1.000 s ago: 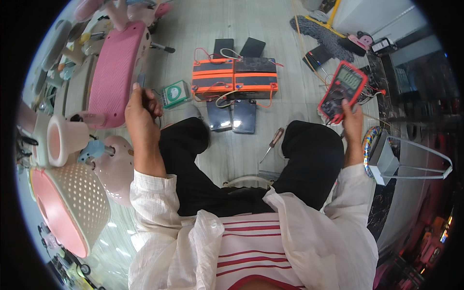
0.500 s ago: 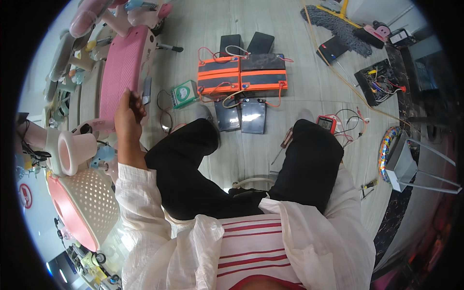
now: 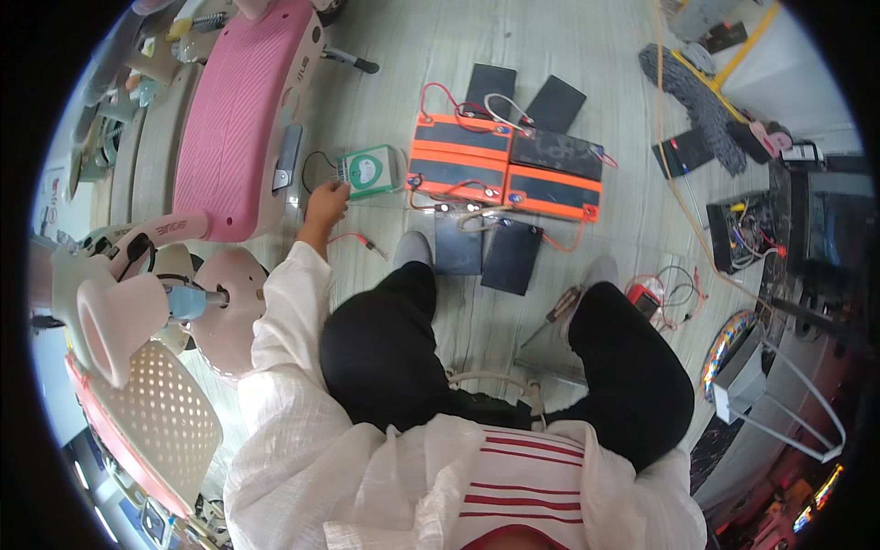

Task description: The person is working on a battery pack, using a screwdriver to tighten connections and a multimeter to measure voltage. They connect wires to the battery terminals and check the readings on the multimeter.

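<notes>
My left hand (image 3: 326, 211) reaches down to the floor at the left, its fingers curled together at the near left corner of a green-and-white box-shaped device (image 3: 368, 172). What the fingers hold, if anything, is hidden. A black cable (image 3: 310, 163) loops beside that device, and a red lead (image 3: 352, 240) with a metal clip lies just nearer. To the right sit orange-and-black batteries (image 3: 458, 170), joined by red and white wires. Black batteries (image 3: 511, 257) lie nearer, and more black ones (image 3: 555, 105) lie behind. My right hand is out of view.
A pink scooter (image 3: 229, 119) with a kickstand stands at the left, near a perforated basket (image 3: 174, 417). A screwdriver (image 3: 550, 317) lies by my right foot. Farther right are a red multimeter (image 3: 643, 299), an opened wired case (image 3: 741, 236) and a grey mop (image 3: 692, 105).
My left hand has moved from beside the pink scooter deck, rightward to the green-and-white device. The view has shifted left, so the batteries appear farther right.
</notes>
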Demonstrator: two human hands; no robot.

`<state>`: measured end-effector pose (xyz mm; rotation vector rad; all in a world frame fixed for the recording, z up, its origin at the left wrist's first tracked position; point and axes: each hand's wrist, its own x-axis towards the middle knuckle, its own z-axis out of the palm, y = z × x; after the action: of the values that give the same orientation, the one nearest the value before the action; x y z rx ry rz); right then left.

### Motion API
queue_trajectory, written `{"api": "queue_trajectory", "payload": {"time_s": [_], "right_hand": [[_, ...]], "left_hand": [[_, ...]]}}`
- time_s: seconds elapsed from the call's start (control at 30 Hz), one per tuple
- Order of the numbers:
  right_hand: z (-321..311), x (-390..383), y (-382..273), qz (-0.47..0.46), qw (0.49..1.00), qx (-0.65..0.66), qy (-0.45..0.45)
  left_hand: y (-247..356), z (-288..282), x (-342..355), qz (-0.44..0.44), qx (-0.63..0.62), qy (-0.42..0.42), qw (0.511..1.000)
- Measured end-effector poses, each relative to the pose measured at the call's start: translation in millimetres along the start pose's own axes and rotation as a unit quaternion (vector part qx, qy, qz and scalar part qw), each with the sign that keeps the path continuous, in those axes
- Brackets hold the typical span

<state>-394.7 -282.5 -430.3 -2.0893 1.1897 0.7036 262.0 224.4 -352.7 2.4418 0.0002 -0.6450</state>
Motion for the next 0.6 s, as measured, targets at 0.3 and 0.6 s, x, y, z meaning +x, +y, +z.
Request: {"api": "queue_trajectory", "payload": {"time_s": [0.3,0.6], "right_hand": [[-145.0,-22.4,-75.8,0.072,0.989,0.128,0.020],[-200.8,-25.7,-246.3,-0.053,0.993,0.104,-0.018]], "left_hand": [[-13.4,46.6,95.9,0.151,0.327,0.036,0.932],[-14.3,34.7,102.1,0.014,0.351,-0.159,0.923]]}}
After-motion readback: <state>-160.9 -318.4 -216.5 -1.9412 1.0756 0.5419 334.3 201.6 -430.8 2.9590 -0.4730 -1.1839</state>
